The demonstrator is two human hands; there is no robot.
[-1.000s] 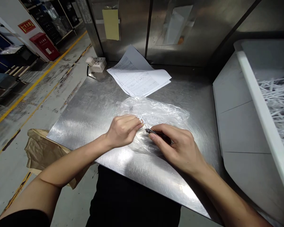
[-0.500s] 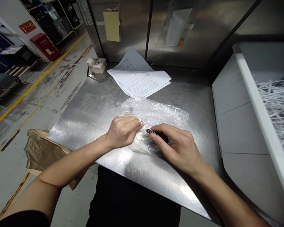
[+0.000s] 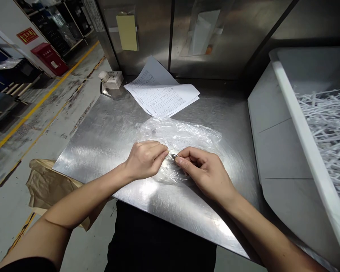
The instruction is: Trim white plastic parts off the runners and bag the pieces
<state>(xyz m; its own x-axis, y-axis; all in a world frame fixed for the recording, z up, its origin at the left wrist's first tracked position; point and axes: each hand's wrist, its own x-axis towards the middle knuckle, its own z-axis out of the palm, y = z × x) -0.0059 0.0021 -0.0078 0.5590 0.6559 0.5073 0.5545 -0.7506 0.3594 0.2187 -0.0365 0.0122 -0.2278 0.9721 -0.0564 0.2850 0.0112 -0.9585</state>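
My left hand [image 3: 147, 159] is closed in a pinch above a clear plastic bag [image 3: 184, 132]. Between its thumb and forefinger is a small white plastic piece [image 3: 169, 151], mostly hidden by the fingers. Close by on the right, my right hand [image 3: 206, 170] is closed on a small metal nail clipper [image 3: 173, 156]. Its shiny jaw end points at the white piece, and the rest is covered by my fingers. Whether the jaws touch the piece, I cannot tell. Crumpled and see-through, the bag lies on the metal table [image 3: 93, 139] beneath both hands.
Printed sheets [image 3: 161, 94] lie behind the bag, near a white power socket [image 3: 113, 80]. At the right stands a large grey-white bin [image 3: 283, 151] holding many thin white plastic strips [image 3: 325, 128]. A brown paper bag [image 3: 48, 185] is below the table's left edge.
The clipper's jaw end has turned and come nearer to my left fingertips. White bits that stuck up from the left fingers show less now. The view has shifted slightly.
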